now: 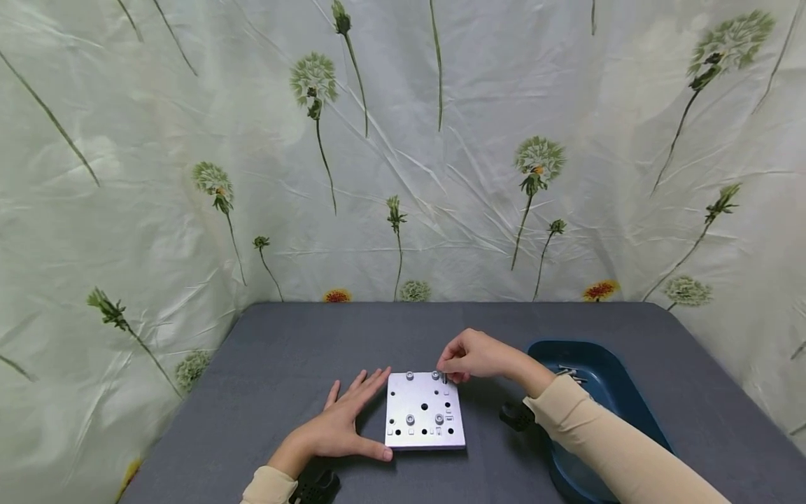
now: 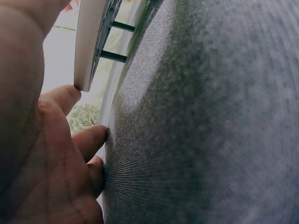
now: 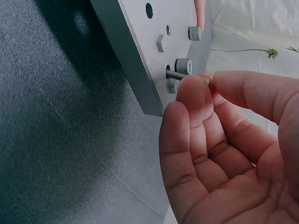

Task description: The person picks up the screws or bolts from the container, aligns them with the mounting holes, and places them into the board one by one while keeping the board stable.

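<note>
A square silver metal plate (image 1: 406, 400) with several holes and raised marks lies on the table. Several socket-head screws (image 1: 439, 419) stand in its top face. My left hand (image 1: 336, 428) is spread along the plate's left side, thumb by the near corner, and one fingertip touches the edge in the left wrist view. Under the plate, dark threaded shafts (image 2: 114, 56) stick out there. At the far right corner my right hand (image 1: 477, 355) pinches a thin threaded screw (image 3: 176, 74), its tip right at a hole beside a seated screw head (image 3: 184, 66). The fingers hide its upper end.
To the right, partly under my right forearm, stands a dark blue tray (image 1: 601, 364) with several metal pieces (image 1: 571, 373) in it. The grey table (image 1: 352, 336) ends at a flower-printed curtain (image 1: 441, 175). A black camera (image 1: 518, 416) is on my right wrist.
</note>
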Action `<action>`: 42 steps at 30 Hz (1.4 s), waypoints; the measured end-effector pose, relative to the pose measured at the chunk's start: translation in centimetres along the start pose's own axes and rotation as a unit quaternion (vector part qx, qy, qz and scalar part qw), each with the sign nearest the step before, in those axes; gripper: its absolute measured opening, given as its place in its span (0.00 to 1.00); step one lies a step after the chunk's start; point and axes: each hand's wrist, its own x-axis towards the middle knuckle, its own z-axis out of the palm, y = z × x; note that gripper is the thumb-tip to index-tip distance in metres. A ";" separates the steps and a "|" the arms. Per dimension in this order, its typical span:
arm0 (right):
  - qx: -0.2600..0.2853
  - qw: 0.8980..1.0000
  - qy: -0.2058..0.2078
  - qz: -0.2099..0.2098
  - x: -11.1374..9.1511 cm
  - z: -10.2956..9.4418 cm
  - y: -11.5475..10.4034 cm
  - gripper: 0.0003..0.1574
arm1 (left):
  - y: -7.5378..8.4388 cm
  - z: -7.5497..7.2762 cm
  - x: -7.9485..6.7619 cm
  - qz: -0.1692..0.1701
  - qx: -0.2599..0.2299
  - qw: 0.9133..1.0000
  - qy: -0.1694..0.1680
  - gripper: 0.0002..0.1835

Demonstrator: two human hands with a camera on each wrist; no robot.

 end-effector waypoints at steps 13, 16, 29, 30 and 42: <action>0.004 1.000 0.000 0.004 -0.2 -0.1 -0.2 0.12 | -0.1 0.0 0.0 0.003 0.005 1.000 0.001 0.68; 0.007 1.000 0.009 0.014 -0.5 -0.5 -0.1 0.12 | 0.0 0.1 0.1 0.004 0.004 1.000 0.001 0.68; 0.012 0.999 0.035 0.020 -3.2 -3.4 0.7 0.15 | -0.1 0.1 -0.2 0.007 0.010 1.000 0.003 0.68; 0.012 0.999 0.035 0.019 -3.4 -3.6 0.9 0.15 | -0.1 0.1 -0.2 0.006 0.009 1.000 0.001 0.68; 0.030 0.996 0.064 0.053 -6.6 -6.5 3.2 0.14 | -0.2 0.1 -0.2 0.009 0.002 1.000 0.001 0.68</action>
